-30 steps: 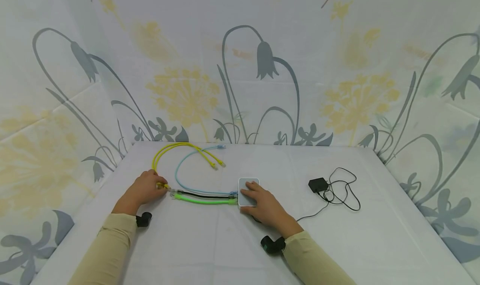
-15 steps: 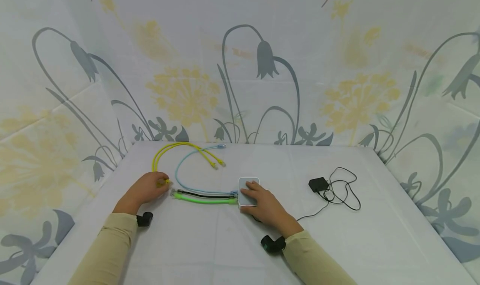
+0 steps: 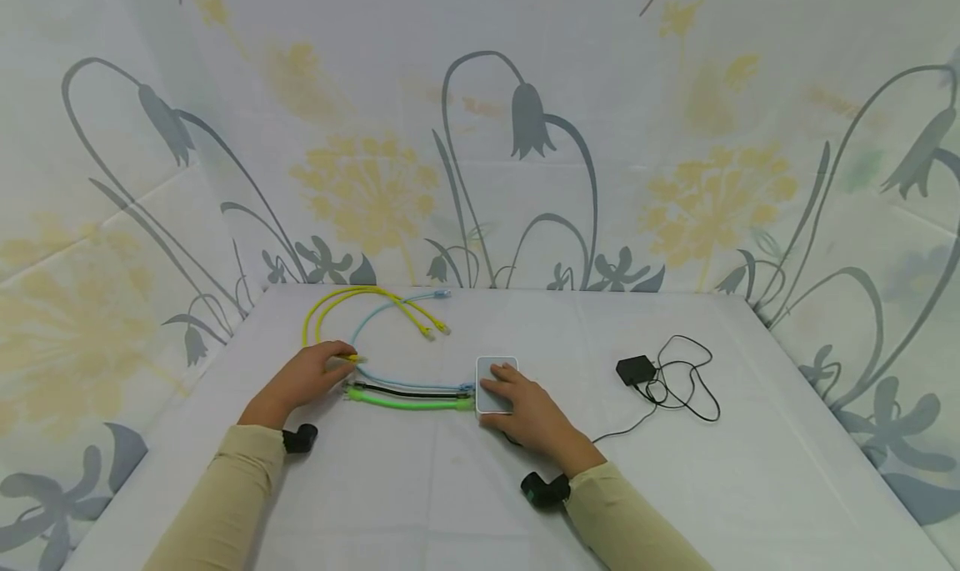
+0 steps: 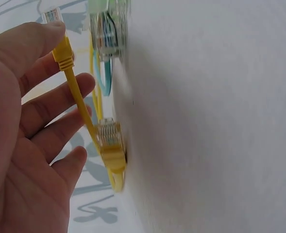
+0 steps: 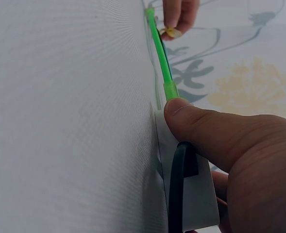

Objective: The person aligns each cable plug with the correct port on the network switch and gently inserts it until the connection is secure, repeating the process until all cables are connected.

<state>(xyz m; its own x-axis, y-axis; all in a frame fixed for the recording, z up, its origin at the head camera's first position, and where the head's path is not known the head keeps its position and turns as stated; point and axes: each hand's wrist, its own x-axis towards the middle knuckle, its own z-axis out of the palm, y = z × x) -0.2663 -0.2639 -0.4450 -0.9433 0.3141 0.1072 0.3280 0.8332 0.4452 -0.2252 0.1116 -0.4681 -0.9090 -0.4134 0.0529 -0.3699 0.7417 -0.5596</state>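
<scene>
My left hand [image 3: 303, 377] pinches a yellow Ethernet cable just behind its clear plug [image 4: 53, 17], between thumb and index finger; the other fingers are loosely spread. A second yellow plug [image 4: 112, 150] shows beyond the hand, low by the table. On the right, my right hand [image 3: 536, 408] holds a small white network box [image 3: 492, 404], fingers over its top and thumb along its near side. A light blue cable [image 3: 408, 383], a black cable [image 3: 408, 393] and a green cable [image 3: 408, 405] run left from the box, their free left ends near my left hand except the blue one, which curves back.
Two yellow cables [image 3: 360, 289] arc across the back left, with their far plugs [image 3: 435, 331] side by side. A black power adapter [image 3: 636, 370] lies at the right with its thin cord [image 3: 697, 383] looped. Patterned cloth [image 3: 480, 179] stands behind the table.
My left hand has lifted the yellow plug away from the left ends of the black and green cables and moved it slightly right and back. My right hand has stayed on the box.
</scene>
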